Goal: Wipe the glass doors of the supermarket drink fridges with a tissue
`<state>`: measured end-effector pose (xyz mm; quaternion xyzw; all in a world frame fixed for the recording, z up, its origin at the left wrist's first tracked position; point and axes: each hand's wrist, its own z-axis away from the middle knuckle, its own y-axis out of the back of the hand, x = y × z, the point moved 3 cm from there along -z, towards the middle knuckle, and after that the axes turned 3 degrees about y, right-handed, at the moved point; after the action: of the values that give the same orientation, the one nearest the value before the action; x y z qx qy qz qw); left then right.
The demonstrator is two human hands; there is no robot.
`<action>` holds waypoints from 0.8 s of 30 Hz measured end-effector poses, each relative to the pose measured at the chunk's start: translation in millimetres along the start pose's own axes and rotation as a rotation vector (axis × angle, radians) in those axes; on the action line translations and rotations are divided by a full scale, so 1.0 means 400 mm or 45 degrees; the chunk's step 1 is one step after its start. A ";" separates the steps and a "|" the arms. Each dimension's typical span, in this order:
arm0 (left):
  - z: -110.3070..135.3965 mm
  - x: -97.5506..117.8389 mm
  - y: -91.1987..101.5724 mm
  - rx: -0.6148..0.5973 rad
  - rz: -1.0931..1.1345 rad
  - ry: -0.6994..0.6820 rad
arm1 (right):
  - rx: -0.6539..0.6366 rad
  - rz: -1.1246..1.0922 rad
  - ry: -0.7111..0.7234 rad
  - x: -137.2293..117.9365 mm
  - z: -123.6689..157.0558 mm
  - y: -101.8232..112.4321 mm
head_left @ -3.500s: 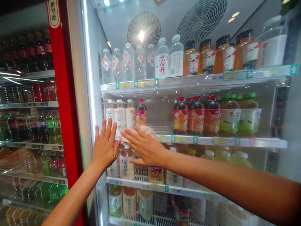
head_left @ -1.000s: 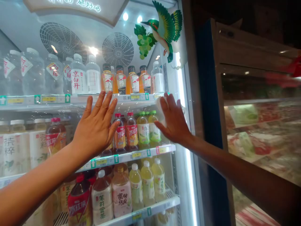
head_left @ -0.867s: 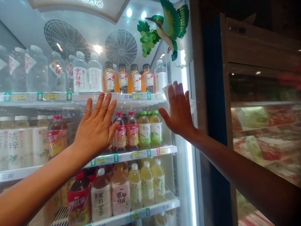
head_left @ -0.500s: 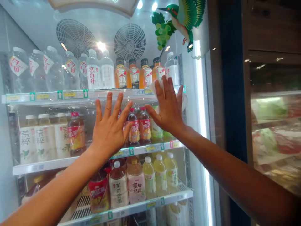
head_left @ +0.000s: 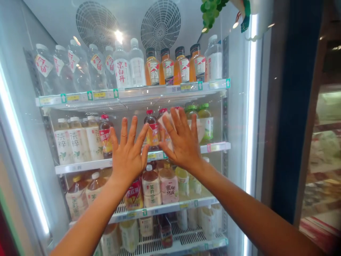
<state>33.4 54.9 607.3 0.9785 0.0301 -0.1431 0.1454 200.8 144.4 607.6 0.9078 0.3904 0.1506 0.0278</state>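
My left hand (head_left: 128,155) lies flat with fingers spread on the glass door (head_left: 236,117) of a drinks cooler. Beside it, my right hand (head_left: 183,144) presses a thin white cloth (head_left: 165,121) to the same glass, its fingers stretched over it. The cloth shows at both sides of the fingers; its middle is hidden under the hand. Behind the glass, near the right hand, stand an iced tea bottle with a red cap (head_left: 152,133) and a green-capped bottle (head_left: 206,124).
Shelves inside hold clear water bottles (head_left: 78,69), orange drinks with black caps (head_left: 182,67) and white-labelled tea bottles (head_left: 76,140). A light strip (head_left: 250,142) runs down the right side. A grape decoration (head_left: 211,16) hangs at the top. Blurred shelves of goods (head_left: 322,149) stand farther right.
My right hand with the cloth has moved down the glass and closer to my left hand. The left hand stays flat on the glass. The view has tilted down and shifted left.
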 end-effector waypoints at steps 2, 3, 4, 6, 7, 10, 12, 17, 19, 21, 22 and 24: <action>0.040 0.001 -0.001 -0.010 0.010 0.039 | -0.023 -0.044 0.020 -0.047 0.043 -0.012; 0.058 0.002 -0.002 -0.017 0.009 0.053 | -0.022 -0.051 0.021 -0.062 0.050 -0.016; 0.073 0.001 -0.002 -0.022 0.004 0.066 | -0.010 -0.046 0.010 -0.071 0.048 -0.019; 0.097 -0.001 -0.003 -0.023 -0.010 0.086 | 0.027 -0.021 -0.031 -0.080 0.034 -0.022; 0.107 -0.002 -0.003 -0.015 -0.016 0.097 | 0.040 -0.011 -0.052 -0.086 0.033 -0.023; 0.147 -0.008 -0.006 0.020 -0.027 0.128 | 0.019 -0.005 -0.085 -0.135 0.086 -0.037; 0.180 -0.010 -0.007 0.033 -0.029 0.144 | -0.022 -0.019 -0.050 -0.185 0.149 -0.049; 0.265 -0.009 -0.005 0.010 -0.020 0.204 | -0.043 -0.030 -0.076 -0.244 0.173 -0.067; 0.298 -0.007 -0.004 0.004 -0.004 0.252 | -0.029 -0.036 -0.115 -0.255 0.167 -0.071; 0.333 -0.005 -0.003 0.001 0.004 0.301 | -0.016 -0.049 -0.125 -0.284 0.199 -0.077; 0.349 -0.005 -0.003 -0.006 0.003 0.319 | -0.017 -0.053 -0.134 -0.303 0.227 -0.081; 0.378 -0.004 -0.004 -0.030 -0.007 0.338 | -0.020 -0.053 -0.156 -0.340 0.280 -0.090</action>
<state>-9.2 12.0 468.8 0.9870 0.0533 -0.0123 0.1512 120.1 79.4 460.4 0.9068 0.4055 0.0971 0.0618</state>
